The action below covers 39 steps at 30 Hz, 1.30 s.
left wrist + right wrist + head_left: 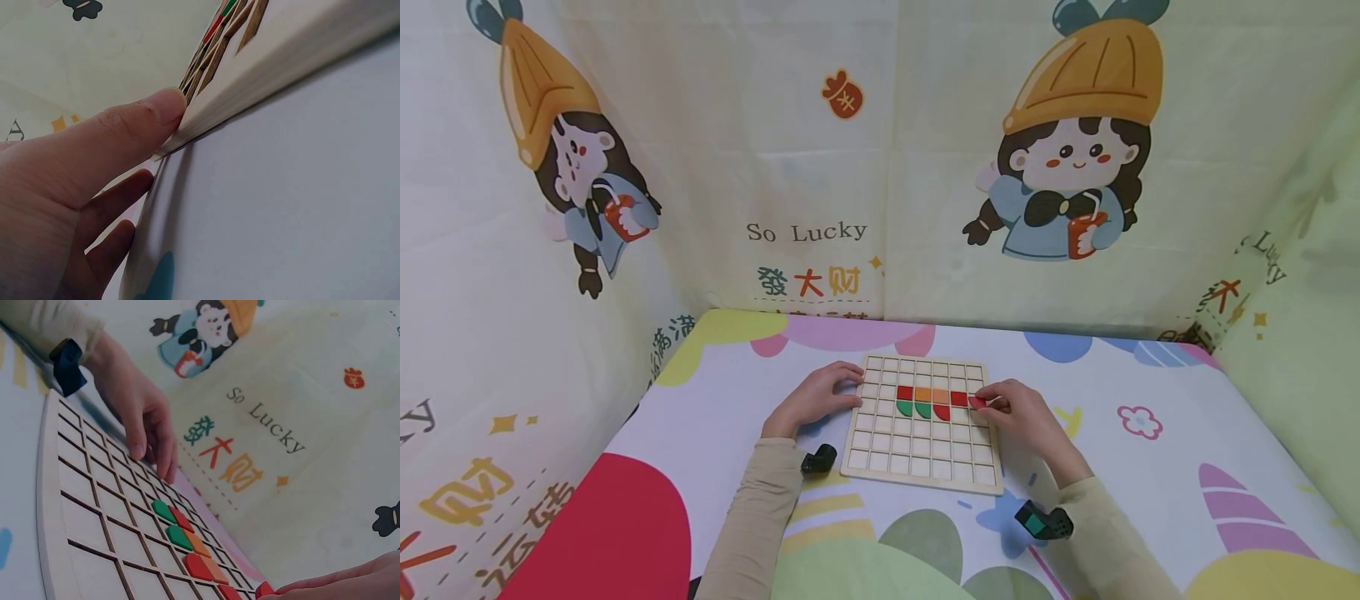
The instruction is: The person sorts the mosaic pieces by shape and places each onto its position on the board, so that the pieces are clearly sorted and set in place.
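Observation:
A wooden grid board point(922, 482) lies flat on the table, its square cells framed by a raised rim. One row has red squares point(905, 392) at either end of two orange squares point(932, 396). Just below sit two green quarter-circle pieces point(913, 409) and a red quarter-circle piece point(941, 412). My left hand point(817, 397) rests at the board's left edge, thumb and fingertips touching the rim. My right hand point(1018, 414) pinches a red piece with a rounded side point(264, 589) over a cell at the right end of the coloured row.
A patterned cloth point(1097, 433) covers the table. Printed fabric point(925, 167) hangs around the back and sides. Small black devices sit at the left wrist point(818, 460) and right wrist point(1045, 522).

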### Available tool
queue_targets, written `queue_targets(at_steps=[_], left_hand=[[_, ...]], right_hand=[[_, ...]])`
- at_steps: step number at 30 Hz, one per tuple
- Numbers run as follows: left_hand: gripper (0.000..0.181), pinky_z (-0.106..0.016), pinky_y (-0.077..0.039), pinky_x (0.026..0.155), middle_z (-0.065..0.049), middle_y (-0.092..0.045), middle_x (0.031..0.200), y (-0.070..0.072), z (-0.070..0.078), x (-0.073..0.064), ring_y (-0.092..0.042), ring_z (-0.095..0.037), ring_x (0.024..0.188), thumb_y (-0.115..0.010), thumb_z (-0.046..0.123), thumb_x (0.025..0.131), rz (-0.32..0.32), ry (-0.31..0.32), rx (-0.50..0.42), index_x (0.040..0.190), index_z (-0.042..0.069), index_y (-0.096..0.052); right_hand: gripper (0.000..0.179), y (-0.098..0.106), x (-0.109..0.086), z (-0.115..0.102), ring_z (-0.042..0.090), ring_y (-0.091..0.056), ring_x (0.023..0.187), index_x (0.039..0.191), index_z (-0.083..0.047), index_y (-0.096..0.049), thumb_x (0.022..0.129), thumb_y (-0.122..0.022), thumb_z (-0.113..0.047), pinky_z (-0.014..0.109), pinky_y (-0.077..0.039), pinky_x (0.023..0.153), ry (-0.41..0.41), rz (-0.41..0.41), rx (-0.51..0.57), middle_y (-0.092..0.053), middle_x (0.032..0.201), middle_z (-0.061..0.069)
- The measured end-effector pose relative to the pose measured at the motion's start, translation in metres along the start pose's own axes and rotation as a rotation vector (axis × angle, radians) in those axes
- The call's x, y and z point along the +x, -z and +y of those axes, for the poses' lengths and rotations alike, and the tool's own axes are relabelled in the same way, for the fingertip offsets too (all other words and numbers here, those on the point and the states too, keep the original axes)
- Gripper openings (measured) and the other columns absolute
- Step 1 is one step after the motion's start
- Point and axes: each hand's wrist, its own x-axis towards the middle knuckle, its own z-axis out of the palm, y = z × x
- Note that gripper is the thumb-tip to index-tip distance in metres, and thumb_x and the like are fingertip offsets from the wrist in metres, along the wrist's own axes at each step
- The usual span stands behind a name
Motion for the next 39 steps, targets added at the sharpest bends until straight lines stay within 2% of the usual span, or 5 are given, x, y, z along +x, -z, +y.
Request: queue_targets(at_steps=[20,39], left_hand=[[0.036,-0.039,-0.038,0.110,-0.004,-0.058,0.131,0.000,0.000,0.002,-0.050,-0.023,0.127,-0.075,0.019,0.087,0.000,-0.006,0.007,0.119,0.006,-0.068],[0.036,-0.039,-0.037,0.111,-0.006,-0.058,0.131,0.001,0.003,0.001,-0.049,-0.025,0.128,-0.076,0.018,0.086,-0.001,0.011,-0.005,0.118,0.004,-0.068]], right_hand=[[0.024,-0.012,-0.004,-0.009,0.021,-0.064,0.086,0.109,0.000,-0.071,0.086,-0.074,-0.005,0.040,-0.058,0.080,0.047,0.011,0.017,-0.062,0.104,0.013],[0.027,-0.015,-0.003,-0.009,0.021,-0.062,0.086,0.111,0.000,-0.071,0.086,-0.075,-0.008,0.037,-0.056,0.077,0.032,0.012,0.008,-0.063,0.105,0.013]])
